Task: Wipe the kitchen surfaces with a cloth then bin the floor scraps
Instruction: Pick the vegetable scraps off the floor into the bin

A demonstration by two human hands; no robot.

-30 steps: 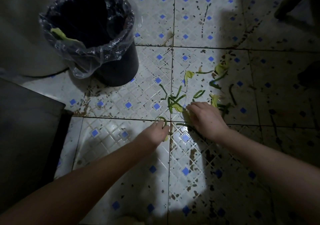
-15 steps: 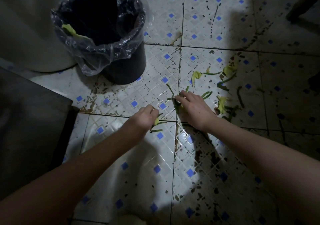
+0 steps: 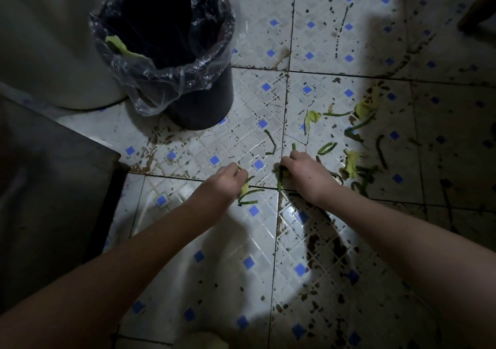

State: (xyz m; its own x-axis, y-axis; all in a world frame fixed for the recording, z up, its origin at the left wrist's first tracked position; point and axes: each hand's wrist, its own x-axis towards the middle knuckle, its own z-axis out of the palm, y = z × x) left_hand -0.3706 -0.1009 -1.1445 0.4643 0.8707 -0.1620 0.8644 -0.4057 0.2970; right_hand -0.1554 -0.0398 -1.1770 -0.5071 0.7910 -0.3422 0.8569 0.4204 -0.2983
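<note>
Green and yellow vegetable scraps (image 3: 357, 133) lie scattered over the stained white tile floor at centre right. My left hand (image 3: 224, 180) holds a small bunch of green strips and a yellow bit just above the floor. My right hand (image 3: 303, 174) grips several green strips, its fingers curled round them, at the edge of the pile. A black bin (image 3: 171, 53) lined with a clear plastic bag stands at the upper left, with a yellow-green scrap caught on its rim.
A dark cabinet or box edge (image 3: 53, 187) fills the left side next to my left arm. A pale rounded object (image 3: 48, 53) stands behind the bin. A dark furniture leg (image 3: 477, 10) shows at the top right. The floor is dirty with brown spots.
Both hands have gathered scraps and drawn slightly leftward, toward the bin. The left hand now holds strips it was only reaching for one second ago.
</note>
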